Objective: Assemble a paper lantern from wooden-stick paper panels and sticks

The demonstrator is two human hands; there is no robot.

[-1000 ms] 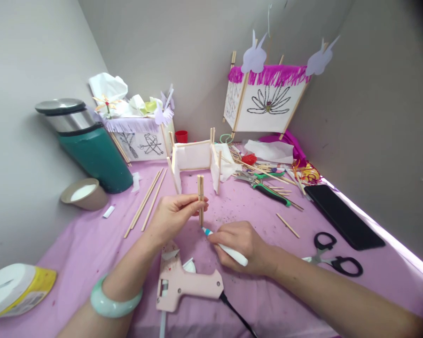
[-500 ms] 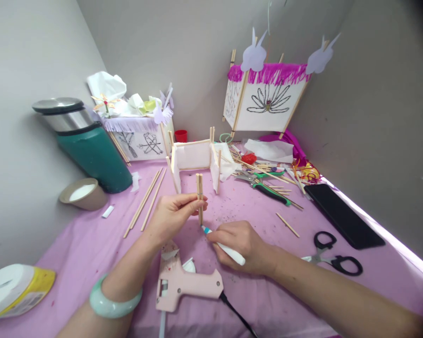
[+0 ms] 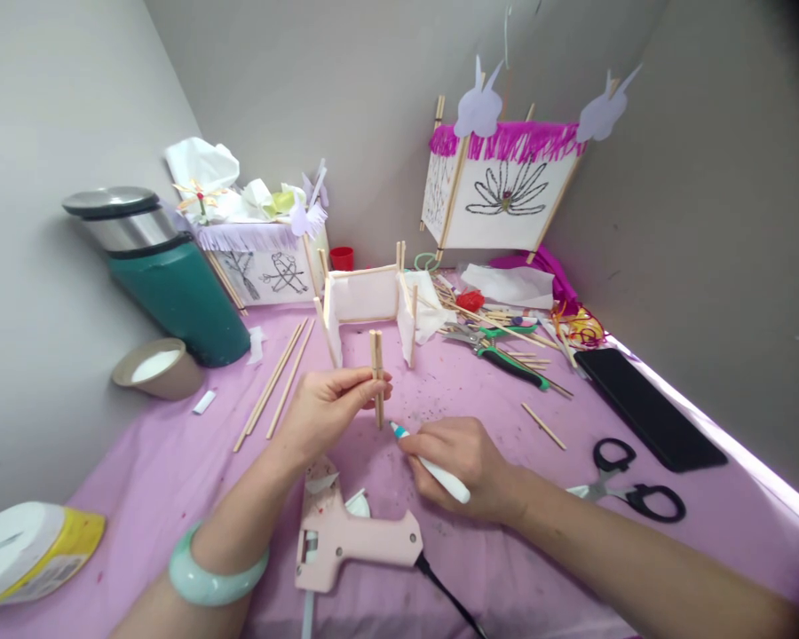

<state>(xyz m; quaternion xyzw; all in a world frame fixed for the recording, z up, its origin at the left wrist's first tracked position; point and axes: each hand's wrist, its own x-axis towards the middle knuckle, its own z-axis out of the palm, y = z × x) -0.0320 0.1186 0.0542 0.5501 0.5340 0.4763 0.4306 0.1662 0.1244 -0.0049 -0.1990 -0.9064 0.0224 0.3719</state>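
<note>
My left hand [image 3: 336, 408] pinches a short bundle of wooden sticks [image 3: 376, 355], held upright over the pink cloth. Just to its right, my right hand [image 3: 462, 466] grips a white marker [image 3: 443, 477] with a blue band. The marker's tip points at the bundle's lower end, a small gap apart from it. Behind the bundle stands a small stick frame [image 3: 366, 295] with white panels, open toward me. A pink glue gun [image 3: 359, 541] lies on the cloth below my hands.
Long sticks [image 3: 271, 382] lie at the left, near a bowl [image 3: 160, 368] and a green bottle [image 3: 179, 297]. Pliers [image 3: 512, 366], scissors [image 3: 629, 486] and a black phone [image 3: 649, 408] lie at the right. A decorated lantern [image 3: 506, 191] hangs behind.
My right hand has drawn the marker slightly right, so its tip has come away from the foot of the stick bundle. My left hand keeps its hold almost unmoved.
</note>
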